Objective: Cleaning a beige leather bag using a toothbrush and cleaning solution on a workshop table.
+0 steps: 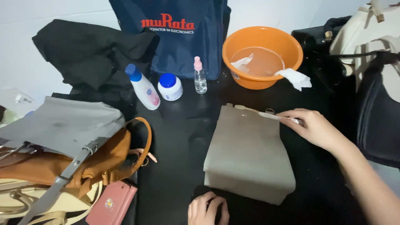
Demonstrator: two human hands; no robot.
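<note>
The right hand (pixel 314 127) pinches a pale wipe (pixel 277 117) at the taupe bag's (pixel 248 152) top edge; the left hand (pixel 207 209), curled, empty, steadies its base; wiping looks barely begun.

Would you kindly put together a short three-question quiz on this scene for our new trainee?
1. True or false: the right hand rests at the top edge of the taupe bag lying on the black table.
2. What lies in the orange basin?
A. A red sponge
B. A white cloth, with another draped over its rim
C. Three bottles
3. Fill in: the left hand sits at the bag's ____ edge, its fingers curled.

Key
1. True
2. B
3. near (bottom)
</note>
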